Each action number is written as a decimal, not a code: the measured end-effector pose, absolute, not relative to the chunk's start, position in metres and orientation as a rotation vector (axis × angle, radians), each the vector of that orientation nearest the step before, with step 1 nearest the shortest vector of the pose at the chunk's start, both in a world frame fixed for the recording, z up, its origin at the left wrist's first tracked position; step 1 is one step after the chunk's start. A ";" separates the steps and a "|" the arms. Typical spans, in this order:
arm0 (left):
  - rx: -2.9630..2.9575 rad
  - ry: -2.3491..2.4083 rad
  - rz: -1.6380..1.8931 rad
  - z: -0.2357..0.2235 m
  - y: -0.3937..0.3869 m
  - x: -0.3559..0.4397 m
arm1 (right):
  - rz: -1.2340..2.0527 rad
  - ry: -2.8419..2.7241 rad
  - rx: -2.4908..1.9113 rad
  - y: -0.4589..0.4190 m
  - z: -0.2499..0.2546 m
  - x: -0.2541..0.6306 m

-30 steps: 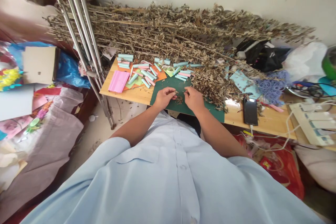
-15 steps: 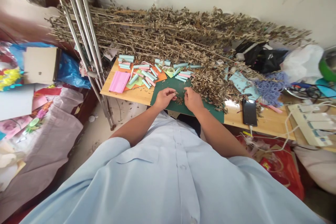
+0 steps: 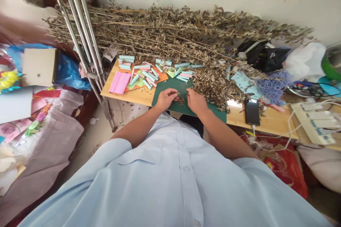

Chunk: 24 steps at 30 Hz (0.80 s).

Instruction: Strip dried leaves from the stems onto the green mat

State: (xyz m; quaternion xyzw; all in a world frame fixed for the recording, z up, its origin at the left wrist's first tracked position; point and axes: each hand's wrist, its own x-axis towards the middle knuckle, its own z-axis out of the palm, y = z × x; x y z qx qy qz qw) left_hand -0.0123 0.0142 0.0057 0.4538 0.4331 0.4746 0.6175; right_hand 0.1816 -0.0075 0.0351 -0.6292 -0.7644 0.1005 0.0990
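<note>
Brown leaf crumbs (image 3: 180, 101) lie on one green mat (image 3: 170, 84), between the left grip (image 3: 165, 99) and right grip (image 3: 196, 101), fingers curled; whether either pinches anything, I cannot tell. One phone (image 3: 252, 112) lies rightward.

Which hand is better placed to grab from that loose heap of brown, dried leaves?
Probably the right hand, nearest the loose heap of brown, dried leaves; the left hand is farther off.

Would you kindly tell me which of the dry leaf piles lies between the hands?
The small pile on the green mat, between the left hand and the right hand; the much larger pile lies beyond the right hand.
</note>
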 end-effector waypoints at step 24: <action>1.055 0.975 1.102 0.007 0.012 -0.012 | 0.727 -1.837 -1.528 -0.044 0.034 0.197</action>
